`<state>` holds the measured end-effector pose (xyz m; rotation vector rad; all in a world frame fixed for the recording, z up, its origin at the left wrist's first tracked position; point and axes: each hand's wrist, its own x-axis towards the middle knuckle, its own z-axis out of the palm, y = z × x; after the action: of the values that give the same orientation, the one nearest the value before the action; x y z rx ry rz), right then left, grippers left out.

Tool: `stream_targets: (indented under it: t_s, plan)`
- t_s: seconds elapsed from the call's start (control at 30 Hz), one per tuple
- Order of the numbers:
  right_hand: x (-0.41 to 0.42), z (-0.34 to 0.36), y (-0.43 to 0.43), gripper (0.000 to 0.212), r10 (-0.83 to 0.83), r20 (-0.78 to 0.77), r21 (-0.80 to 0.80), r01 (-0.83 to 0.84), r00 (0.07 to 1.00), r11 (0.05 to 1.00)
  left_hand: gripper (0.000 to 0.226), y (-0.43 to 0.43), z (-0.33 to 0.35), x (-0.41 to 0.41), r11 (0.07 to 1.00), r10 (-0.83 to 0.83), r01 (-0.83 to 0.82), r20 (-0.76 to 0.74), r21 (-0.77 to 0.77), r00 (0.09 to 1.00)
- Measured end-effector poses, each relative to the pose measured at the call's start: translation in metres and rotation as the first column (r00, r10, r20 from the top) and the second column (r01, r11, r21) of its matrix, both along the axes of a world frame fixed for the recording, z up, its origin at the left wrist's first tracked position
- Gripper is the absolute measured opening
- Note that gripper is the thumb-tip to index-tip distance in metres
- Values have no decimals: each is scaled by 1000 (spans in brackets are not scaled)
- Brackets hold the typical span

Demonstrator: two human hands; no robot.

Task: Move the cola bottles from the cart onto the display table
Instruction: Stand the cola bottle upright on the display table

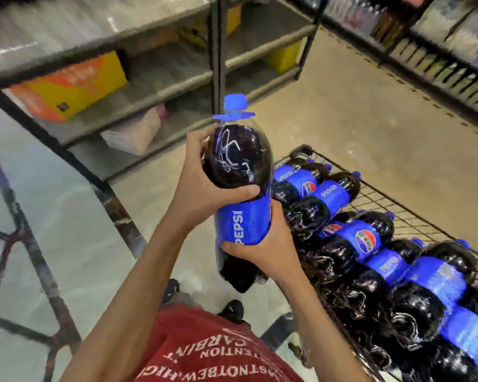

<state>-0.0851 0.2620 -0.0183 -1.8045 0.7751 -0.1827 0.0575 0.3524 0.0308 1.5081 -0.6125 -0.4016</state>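
Your left hand (198,188) hides most of its fingers behind the dark plastic cola bottle with blue cap (239,161); your right hand (268,244) covers part of its label. The black wire cart (398,206) and its stacked cola bottles (370,244) run off the right and bottom edges. The grey metal shelving (177,88) is blurred; the print on its orange-and-yellow carton (75,84) is unreadable.

Wire cart (392,208), right: cola bottles (367,238) lying on sides, piled. Display table (53,216), left: pale glossy top.

Cola bottle (239,166) between display table (53,205) on left and bottle-filled cart (392,208) on right.
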Motion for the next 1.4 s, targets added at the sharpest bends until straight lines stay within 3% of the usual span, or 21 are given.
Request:
stream_targets:
  t_s: [0.37, 0.77, 1.03, 1.4]
  plan:
    - [113, 24, 116, 98, 284, 14, -78, -282, 959, 956, 104, 158, 15, 86, 964, 267, -267, 32, -10, 963]
    - [239, 16, 231, 100, 419, 77, -111, -410, 905, 905, 104, 292, 22, 189, 917, 393, -399, 136, 23, 910]
    - [320, 9, 244, 99, 472, 74, -115, -462, 879, 879, 103, 311, 26, 258, 885, 449, -460, 124, 71, 885]
    - [470, 10, 194, 99, 504, 122, -136, -489, 855, 862, 104, 265, 29, 399, 864, 493, -502, 128, 47, 861]
